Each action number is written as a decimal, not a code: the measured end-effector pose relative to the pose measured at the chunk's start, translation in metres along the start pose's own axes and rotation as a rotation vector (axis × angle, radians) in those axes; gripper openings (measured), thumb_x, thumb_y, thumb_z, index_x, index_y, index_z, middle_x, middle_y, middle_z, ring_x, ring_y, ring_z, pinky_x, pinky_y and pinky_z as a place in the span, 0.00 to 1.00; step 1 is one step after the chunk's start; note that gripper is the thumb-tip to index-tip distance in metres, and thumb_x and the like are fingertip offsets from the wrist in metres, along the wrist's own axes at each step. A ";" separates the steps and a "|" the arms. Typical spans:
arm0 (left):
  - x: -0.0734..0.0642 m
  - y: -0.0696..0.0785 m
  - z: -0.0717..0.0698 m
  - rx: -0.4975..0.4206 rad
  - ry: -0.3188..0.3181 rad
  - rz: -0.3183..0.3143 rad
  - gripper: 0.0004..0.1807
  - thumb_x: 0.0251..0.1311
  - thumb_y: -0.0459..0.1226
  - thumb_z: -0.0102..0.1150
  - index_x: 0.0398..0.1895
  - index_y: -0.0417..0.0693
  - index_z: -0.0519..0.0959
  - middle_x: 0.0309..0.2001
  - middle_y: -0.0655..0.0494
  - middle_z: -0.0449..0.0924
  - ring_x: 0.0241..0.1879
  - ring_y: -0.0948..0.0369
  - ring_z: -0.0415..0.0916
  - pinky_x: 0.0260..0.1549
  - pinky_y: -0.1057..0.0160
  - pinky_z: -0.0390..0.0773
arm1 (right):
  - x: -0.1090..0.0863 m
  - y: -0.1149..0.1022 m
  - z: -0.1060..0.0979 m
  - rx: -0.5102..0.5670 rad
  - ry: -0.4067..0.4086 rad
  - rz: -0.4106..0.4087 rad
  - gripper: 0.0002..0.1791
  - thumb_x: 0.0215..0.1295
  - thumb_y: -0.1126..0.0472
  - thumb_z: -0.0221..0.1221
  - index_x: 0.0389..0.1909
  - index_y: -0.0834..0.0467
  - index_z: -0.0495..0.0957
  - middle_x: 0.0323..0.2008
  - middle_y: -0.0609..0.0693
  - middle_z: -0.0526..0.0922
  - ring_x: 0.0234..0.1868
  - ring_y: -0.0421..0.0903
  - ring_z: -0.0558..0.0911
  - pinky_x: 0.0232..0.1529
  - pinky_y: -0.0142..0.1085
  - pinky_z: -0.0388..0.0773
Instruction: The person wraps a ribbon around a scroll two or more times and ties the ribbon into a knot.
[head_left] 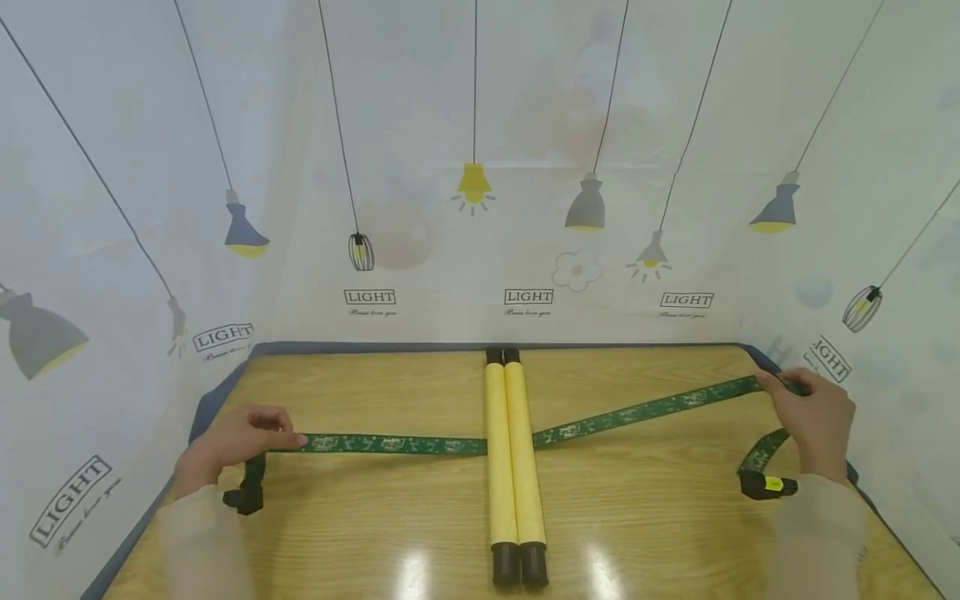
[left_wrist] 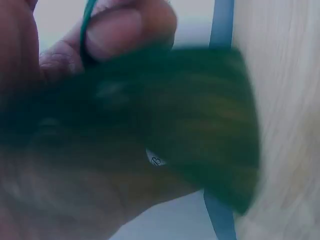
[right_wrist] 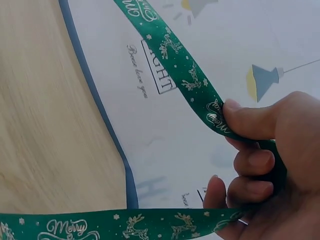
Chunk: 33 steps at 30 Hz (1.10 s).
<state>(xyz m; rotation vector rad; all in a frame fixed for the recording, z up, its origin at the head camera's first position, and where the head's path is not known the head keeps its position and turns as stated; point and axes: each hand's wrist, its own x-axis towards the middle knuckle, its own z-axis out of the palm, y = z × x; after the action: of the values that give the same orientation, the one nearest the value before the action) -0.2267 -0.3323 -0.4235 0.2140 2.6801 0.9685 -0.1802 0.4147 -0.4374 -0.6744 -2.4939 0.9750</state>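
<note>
The green ribbon (head_left: pixel 397 444), probably light, limp and slippery, best gripped flat near its ends, ran beneath the yellow rods (head_left: pixel 527 467), pinched between thumb and fingers by the left hand (head_left: pixel 240 437) left of the rods and the right hand (head_left: pixel 821 417) right of them.
</note>
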 end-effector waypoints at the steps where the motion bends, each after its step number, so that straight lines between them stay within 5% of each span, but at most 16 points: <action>1: -0.002 -0.003 -0.003 0.003 0.017 -0.017 0.19 0.62 0.55 0.69 0.34 0.48 0.83 0.42 0.54 0.82 0.41 0.56 0.70 0.37 0.59 0.69 | 0.000 0.002 -0.001 -0.011 0.002 0.001 0.38 0.74 0.38 0.55 0.63 0.71 0.74 0.61 0.75 0.76 0.63 0.72 0.71 0.63 0.66 0.67; 9: -0.013 -0.021 -0.019 0.029 0.136 -0.153 0.33 0.64 0.64 0.61 0.51 0.45 0.84 0.58 0.37 0.80 0.51 0.48 0.75 0.43 0.52 0.76 | 0.005 0.019 -0.012 -0.111 -0.115 0.021 0.44 0.72 0.32 0.52 0.64 0.70 0.72 0.67 0.78 0.68 0.67 0.78 0.63 0.64 0.70 0.63; 14: -0.015 -0.029 -0.025 -0.012 0.155 -0.278 0.39 0.63 0.66 0.61 0.56 0.40 0.81 0.65 0.30 0.72 0.56 0.39 0.71 0.46 0.45 0.76 | 0.006 0.031 -0.016 -0.153 -0.141 0.014 0.42 0.71 0.31 0.53 0.59 0.69 0.75 0.70 0.77 0.64 0.67 0.79 0.62 0.63 0.71 0.61; 20: -0.020 -0.036 -0.025 -0.028 0.270 -0.411 0.41 0.62 0.64 0.63 0.60 0.36 0.78 0.70 0.25 0.64 0.65 0.30 0.63 0.58 0.32 0.68 | 0.008 0.041 -0.017 -0.182 -0.134 -0.012 0.38 0.74 0.34 0.53 0.56 0.68 0.77 0.65 0.78 0.69 0.62 0.76 0.66 0.61 0.69 0.62; 29: -0.012 -0.048 -0.014 0.000 0.315 -0.450 0.32 0.61 0.54 0.68 0.53 0.34 0.81 0.56 0.28 0.76 0.46 0.42 0.74 0.37 0.52 0.74 | 0.010 0.044 -0.014 -0.193 -0.199 0.030 0.33 0.76 0.41 0.53 0.55 0.71 0.76 0.63 0.77 0.70 0.61 0.74 0.68 0.56 0.64 0.68; 33: -0.007 -0.046 -0.015 0.056 0.251 -0.426 0.37 0.65 0.54 0.62 0.64 0.32 0.73 0.65 0.24 0.69 0.57 0.30 0.70 0.52 0.37 0.73 | 0.012 0.041 -0.014 -0.173 -0.269 -0.014 0.38 0.75 0.38 0.52 0.62 0.70 0.73 0.67 0.77 0.68 0.63 0.75 0.67 0.57 0.67 0.69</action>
<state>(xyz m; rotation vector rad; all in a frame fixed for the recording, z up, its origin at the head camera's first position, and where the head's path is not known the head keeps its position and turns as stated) -0.2265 -0.3783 -0.4402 -0.4805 2.8009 0.8282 -0.1708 0.4544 -0.4549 -0.6102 -2.8404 0.9030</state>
